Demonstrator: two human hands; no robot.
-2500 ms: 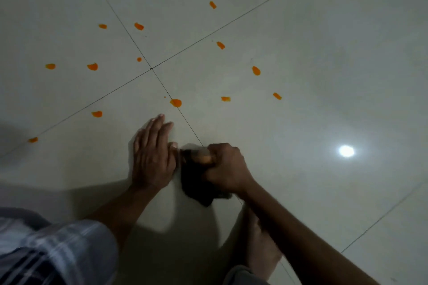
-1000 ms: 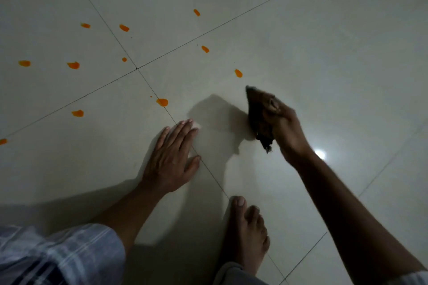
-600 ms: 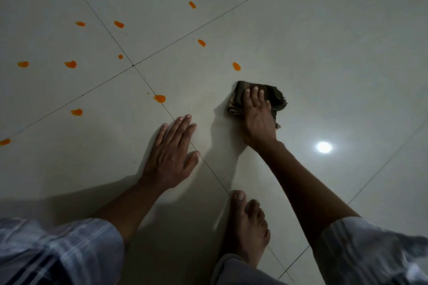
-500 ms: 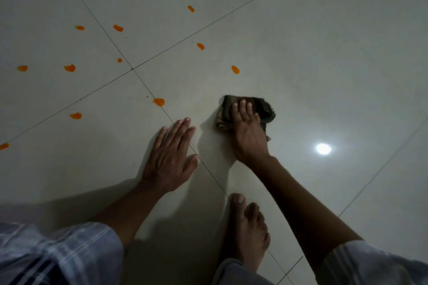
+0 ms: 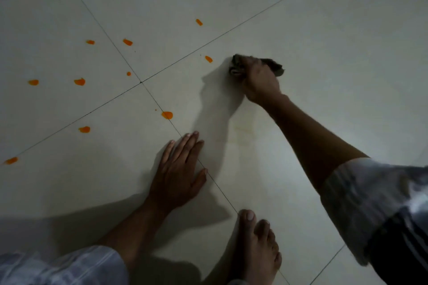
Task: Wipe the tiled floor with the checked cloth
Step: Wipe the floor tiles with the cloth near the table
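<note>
- Checked cloth (image 5: 273,66) is lying bunched on the tiled floor (image 5: 324,37), one dark wad under the right hand (image 5: 258,78), whose fingers are curling over it and gripping it.
- Nine orange spots are showing on the floor; the nearest one (image 5: 209,59) is sitting just left of the cloth, apart from it, and another (image 5: 167,115) is lying beside a grout line ahead of the left hand.
- Left hand (image 5: 179,169) is resting flat on the floor with its fingers straight and close together, holding nothing, well apart from the cloth.
- One bare foot (image 5: 257,245) is standing near the bottom edge, its heel cut off by the frame.
- Two pale striped sleeves are running out of view, one (image 5: 69,266) at the bottom left and one (image 5: 375,210) at the right.
- Most of the cloth is hidden under the hand; its check pattern is too dark to make out, and only a rumpled edge is poking out on either side.
</note>
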